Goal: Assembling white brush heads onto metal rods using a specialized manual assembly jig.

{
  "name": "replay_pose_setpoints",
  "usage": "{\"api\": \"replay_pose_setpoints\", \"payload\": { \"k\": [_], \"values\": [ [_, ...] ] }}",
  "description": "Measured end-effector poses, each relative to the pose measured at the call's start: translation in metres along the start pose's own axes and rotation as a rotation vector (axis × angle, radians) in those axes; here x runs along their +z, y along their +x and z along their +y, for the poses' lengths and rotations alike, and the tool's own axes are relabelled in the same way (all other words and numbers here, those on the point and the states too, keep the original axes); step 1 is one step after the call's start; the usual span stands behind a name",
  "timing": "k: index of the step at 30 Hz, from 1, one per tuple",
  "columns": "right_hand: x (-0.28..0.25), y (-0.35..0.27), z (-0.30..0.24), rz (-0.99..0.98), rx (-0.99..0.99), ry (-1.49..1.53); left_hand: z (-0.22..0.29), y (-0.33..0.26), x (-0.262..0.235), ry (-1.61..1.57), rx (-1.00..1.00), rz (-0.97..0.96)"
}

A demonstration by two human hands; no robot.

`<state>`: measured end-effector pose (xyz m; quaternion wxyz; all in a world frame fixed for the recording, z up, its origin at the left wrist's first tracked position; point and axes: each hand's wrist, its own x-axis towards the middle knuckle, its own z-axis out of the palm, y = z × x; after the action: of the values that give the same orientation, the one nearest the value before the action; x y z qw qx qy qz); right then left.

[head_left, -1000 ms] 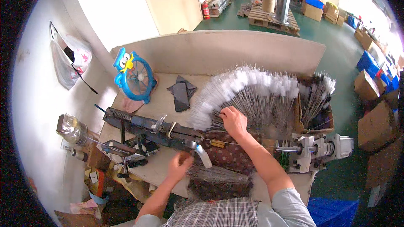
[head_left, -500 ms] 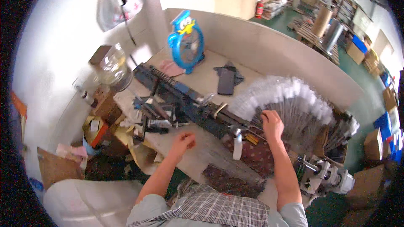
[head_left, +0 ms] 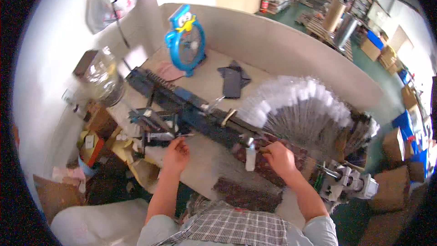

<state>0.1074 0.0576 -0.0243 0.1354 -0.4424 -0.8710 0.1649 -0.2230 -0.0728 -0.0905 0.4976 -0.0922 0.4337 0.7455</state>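
Your hands work a thin wire at the dark machine on the tabletop.
Your left hand (head_left: 175, 151) pinches a thin wire (head_left: 184, 135) beside the dark machine (head_left: 191, 109); your right hand (head_left: 278, 157) grips wires below the fanned white-tipped bundle (head_left: 296, 109), fingers closed.

One view only: a wide fisheye camera worn on the person's head, the left of a side-by-side pair. It looks steeply down and forward over the desk (head_left: 200, 86), close enough that both forearms enter from the lower edge and the plaid-shirted chest fills the bottom centre. The near desk edge runs diagonally (lower right to upper left). The far edge meets a low partition (head_left: 291, 45), beyond which the warehouse floor appears at upper right. Straight edges bend toward the rim. No second view is supplied, so no overlap can be described.
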Motion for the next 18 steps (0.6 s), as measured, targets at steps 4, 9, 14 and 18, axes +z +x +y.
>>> {"api": "replay_pose_setpoints", "payload": {
  "k": [4, 9, 14, 18],
  "values": [
    [-0.024, -0.022, -0.010, -0.209, -0.122, 0.107, -0.003, 0.000, 0.001, -0.027, 0.059, 0.051],
    [-0.078, -0.032, -0.012, -0.026, -0.214, 0.363, -0.047, -0.041, 0.023, 0.972, 0.805, -0.295],
    [-0.095, -0.021, 0.010, 0.181, -0.024, 0.346, -0.124, -0.116, 0.143, 0.588, 0.022, -0.549],
    [-0.093, -0.031, 0.021, 0.137, -0.016, 0.448, -0.155, -0.114, 0.170, 0.568, 0.021, -0.584]
  ]
}}
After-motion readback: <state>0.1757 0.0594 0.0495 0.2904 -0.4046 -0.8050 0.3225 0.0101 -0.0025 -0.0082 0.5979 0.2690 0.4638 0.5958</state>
